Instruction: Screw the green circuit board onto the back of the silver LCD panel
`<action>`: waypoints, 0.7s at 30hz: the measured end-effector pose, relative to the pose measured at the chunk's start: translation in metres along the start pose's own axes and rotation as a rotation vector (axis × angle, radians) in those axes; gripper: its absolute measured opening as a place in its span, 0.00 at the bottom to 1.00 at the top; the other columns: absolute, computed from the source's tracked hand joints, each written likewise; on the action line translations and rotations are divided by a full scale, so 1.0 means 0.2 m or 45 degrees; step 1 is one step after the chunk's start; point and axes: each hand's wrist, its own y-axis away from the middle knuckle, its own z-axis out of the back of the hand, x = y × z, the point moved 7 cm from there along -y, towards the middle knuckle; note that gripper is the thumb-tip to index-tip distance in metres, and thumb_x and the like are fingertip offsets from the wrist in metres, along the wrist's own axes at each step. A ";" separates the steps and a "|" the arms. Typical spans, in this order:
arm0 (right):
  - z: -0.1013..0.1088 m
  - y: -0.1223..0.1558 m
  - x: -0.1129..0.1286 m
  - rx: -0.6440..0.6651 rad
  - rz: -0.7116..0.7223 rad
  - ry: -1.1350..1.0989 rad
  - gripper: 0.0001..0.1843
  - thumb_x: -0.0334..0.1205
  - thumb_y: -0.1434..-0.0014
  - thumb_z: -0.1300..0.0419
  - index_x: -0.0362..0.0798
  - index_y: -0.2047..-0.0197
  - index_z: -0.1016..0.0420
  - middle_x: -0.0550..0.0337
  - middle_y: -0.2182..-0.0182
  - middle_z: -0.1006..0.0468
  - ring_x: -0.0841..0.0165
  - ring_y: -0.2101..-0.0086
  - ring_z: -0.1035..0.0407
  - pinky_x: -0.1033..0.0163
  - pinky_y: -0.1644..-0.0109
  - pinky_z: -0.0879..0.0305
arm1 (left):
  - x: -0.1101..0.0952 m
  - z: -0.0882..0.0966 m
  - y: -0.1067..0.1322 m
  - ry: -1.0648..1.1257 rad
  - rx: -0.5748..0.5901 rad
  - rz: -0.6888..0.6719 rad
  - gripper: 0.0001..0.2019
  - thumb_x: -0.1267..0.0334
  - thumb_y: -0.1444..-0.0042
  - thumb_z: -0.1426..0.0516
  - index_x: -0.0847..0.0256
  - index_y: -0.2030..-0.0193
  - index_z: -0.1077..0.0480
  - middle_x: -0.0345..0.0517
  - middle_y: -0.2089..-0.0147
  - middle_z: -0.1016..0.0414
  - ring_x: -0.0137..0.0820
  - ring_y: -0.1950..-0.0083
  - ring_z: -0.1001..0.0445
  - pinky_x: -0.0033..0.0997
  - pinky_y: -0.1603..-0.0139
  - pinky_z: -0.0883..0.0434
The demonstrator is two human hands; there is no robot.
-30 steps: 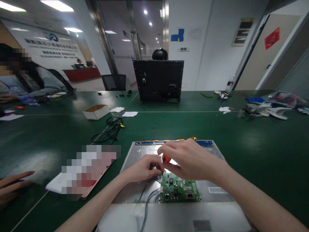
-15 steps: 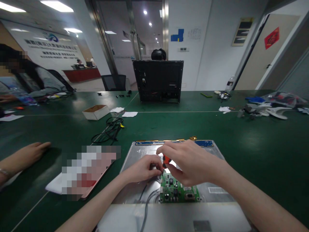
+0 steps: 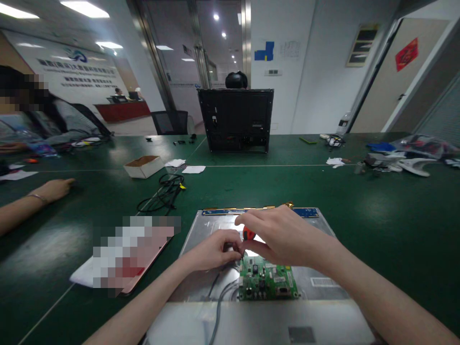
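My right hand (image 3: pixel 283 235) is closed around a rounded orange-and-black tool handle (image 3: pixel 247 233), gripping it between thumb and fingers above the far left corner of a green rectangular circuit board (image 3: pixel 268 282); the tool's lower end is hidden by my hands, so I cannot tell just what it touches. My left hand (image 3: pixel 215 249) is curled beside it, thumb and fingertips drawn together at that same corner; whether they pinch something small, I cannot tell.

The circuit board lies flat on a broad silver metal panel (image 3: pixel 196 235), which rests on the dark green table (image 3: pixel 395 230) at the near side, right in front of me; a narrow blue circuit strip (image 3: pixel 305 212) runs along the panel's far edge; thin grey cables (image 3: pixel 218 311) come off the board's left side and curve towards me.

To the left of the panel lies a flat pink-edged object (image 3: pixel 158 251), its surface mostly blurred; beyond it sit a tangle of black cables (image 3: pixel 167 191) and an open white cardboard box (image 3: pixel 141 171); a co-worker's hand (image 3: pixel 55 190) rests at the far left; a large black monitor (image 3: pixel 237 120) stands on the far side, its back towards me.
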 end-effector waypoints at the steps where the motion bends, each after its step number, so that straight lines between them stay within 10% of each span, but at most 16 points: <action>1: 0.00 0.00 0.00 0.002 -0.004 -0.006 0.11 0.41 0.34 0.48 0.43 0.53 0.33 0.57 0.61 0.24 0.68 0.67 0.31 0.63 0.73 0.53 | 0.00 0.00 0.00 0.004 0.000 -0.003 0.03 0.71 0.49 0.40 0.62 0.67 0.27 0.38 0.69 0.26 0.29 0.68 0.30 0.26 0.64 0.33; 21: 0.01 -0.01 0.00 -0.035 -0.011 -0.020 0.11 0.39 0.35 0.47 0.45 0.51 0.35 0.54 0.57 0.23 0.66 0.64 0.29 0.64 0.71 0.47 | -0.01 0.00 0.00 -0.015 -0.002 -0.033 0.04 0.73 0.50 0.41 0.62 0.68 0.27 0.39 0.67 0.26 0.30 0.65 0.30 0.28 0.61 0.32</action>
